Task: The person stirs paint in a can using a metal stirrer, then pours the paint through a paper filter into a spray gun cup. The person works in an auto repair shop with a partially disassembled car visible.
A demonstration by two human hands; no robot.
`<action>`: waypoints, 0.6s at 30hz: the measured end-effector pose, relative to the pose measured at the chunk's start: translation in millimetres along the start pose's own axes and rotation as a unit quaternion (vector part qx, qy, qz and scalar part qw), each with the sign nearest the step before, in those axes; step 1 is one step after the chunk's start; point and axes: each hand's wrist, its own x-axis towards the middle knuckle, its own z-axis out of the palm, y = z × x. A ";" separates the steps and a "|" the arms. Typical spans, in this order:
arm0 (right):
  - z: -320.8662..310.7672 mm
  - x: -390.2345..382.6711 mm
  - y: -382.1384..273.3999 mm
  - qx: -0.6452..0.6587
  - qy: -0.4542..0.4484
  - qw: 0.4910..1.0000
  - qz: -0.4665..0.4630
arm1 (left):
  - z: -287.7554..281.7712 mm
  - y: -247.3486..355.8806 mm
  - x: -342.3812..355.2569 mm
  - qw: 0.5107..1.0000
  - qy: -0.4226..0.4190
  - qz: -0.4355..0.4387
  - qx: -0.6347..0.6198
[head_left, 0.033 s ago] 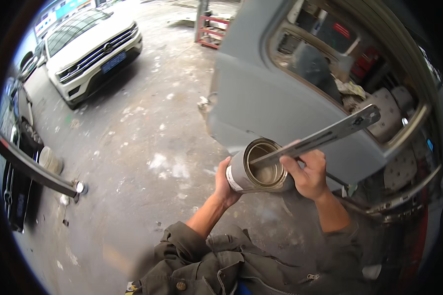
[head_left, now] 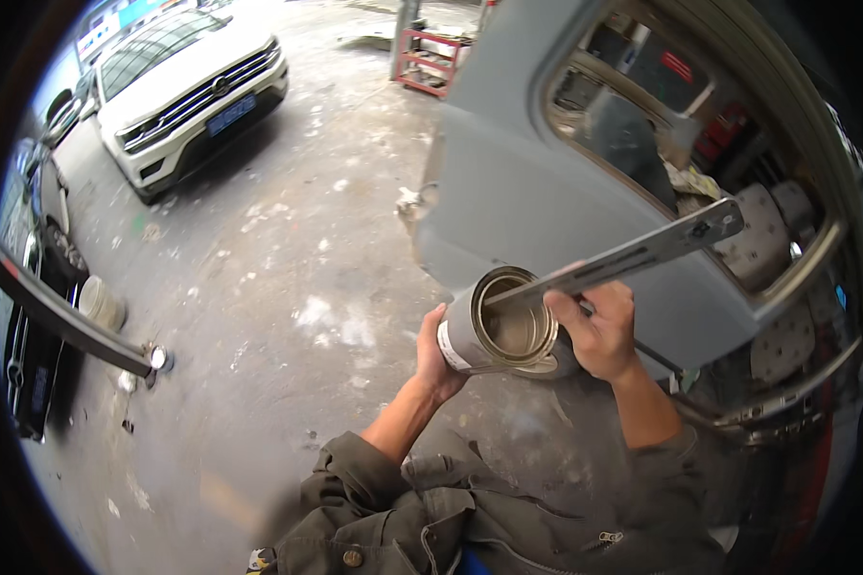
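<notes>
I take the metal can as my landmark. It is off the floor, tilted with its open mouth turned up and toward the right. My left hand has its grip curled around the can's left wall, thumb along the side; the fingers underneath are hidden from me.

My right hand, just right of the can's mouth, has its grip pinching a long, slotted metal strip, thumb on the near side and fingers behind. One end of the strip reaches inside the can; the other slants up and away to the right, in front of the grey vehicle panel. I cannot tell whether that inner end touches the bottom, nor how much the can holds.

I judge the step in hand to be working the strip inside the can. As I read it, the next move calls for a steady left grip and a firm pinch on the strip, whose long overhang could twist, while minding the rim close to my right thumb.
</notes>
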 end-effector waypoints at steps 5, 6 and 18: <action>114.1 115.5 28.1 -0.015 -0.058 0.996 -0.067 | -61.4 123.0 23.1 0.994 -0.010 0.106 -0.034; 143.1 135.5 33.8 0.028 -0.060 0.994 -0.085 | -73.9 151.1 32.5 0.990 0.012 0.136 -0.034; 384.9 400.9 122.2 0.172 -0.081 0.978 -0.087 | -148.1 432.3 160.7 0.961 0.090 0.262 -0.022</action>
